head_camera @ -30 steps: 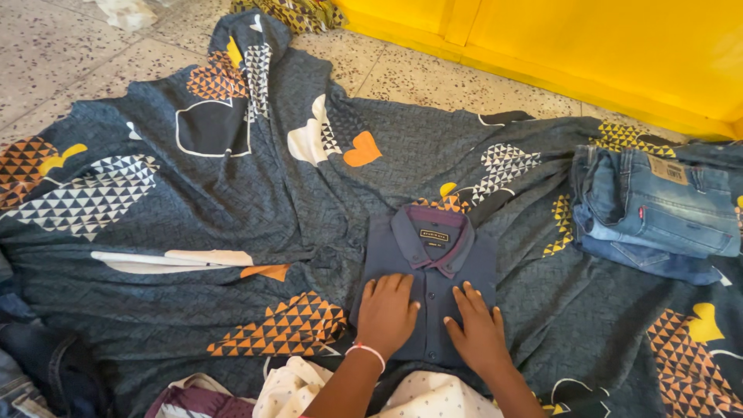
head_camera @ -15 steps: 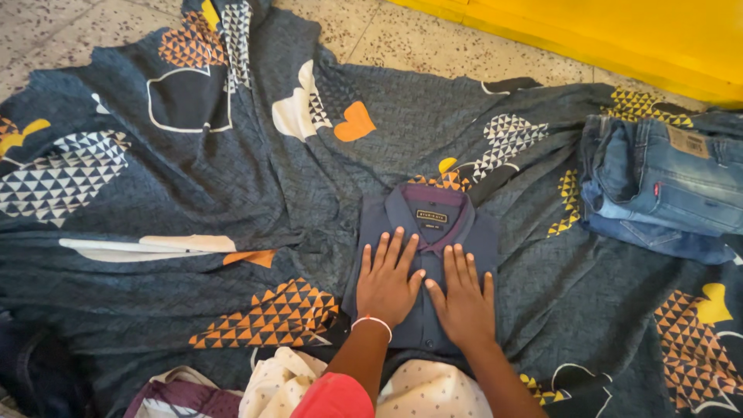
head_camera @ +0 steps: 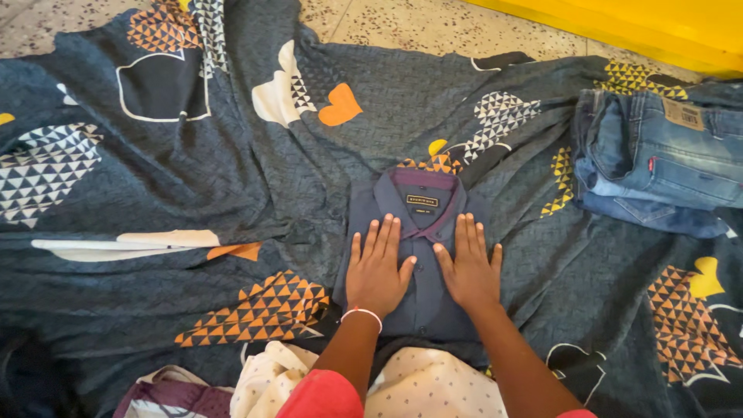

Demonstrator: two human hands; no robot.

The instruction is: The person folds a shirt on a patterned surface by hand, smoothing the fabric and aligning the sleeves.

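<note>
Head view showed our left hand and right hand spread flat, fingers open, gripping nothing, pressing the folded navy shirt directly beneath them on the patterned sheet.

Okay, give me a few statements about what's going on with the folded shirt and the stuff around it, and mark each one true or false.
1. Both hands lie flat on the folded navy shirt, the left hand and the right hand side by side. True.
2. The shirt's collar points toward the person. False: the collar points away, toward the yellow wall.
3. The folded blue jeans lie to the right of the shirt, apart from it. True.
4. A white bracelet sits on the right wrist. False: it is on the left wrist.
5. The shirt rests directly on bare floor tiles. False: it lies on a dark patterned sheet spread over the floor.
</note>
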